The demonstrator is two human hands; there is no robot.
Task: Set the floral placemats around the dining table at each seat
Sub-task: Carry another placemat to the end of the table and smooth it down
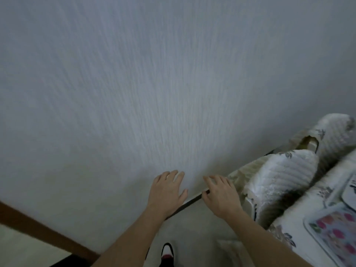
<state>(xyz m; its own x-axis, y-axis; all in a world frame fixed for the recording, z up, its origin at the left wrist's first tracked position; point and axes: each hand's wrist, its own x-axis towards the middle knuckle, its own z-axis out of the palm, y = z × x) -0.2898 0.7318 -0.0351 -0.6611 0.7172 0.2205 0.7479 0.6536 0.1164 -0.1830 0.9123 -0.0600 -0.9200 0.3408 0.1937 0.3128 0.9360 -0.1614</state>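
My left hand and my right hand are stretched out in front of me toward a pale textured wall, fingers spread, nothing in either one. At the lower right edge lies a floral placemat with pink and red flowers on a light ground, flat on the dining table, which has a white cloth with a grey leaf print. A second placemat shows only its corner at the right edge. Both hands are well left of the table and the mats. The picture is blurred.
Two chairs with white ribbed covers stand between the table and the wall. A dark wooden skirting board runs along the wall's foot at the lower left. My foot in a dark shoe is on the pale floor.
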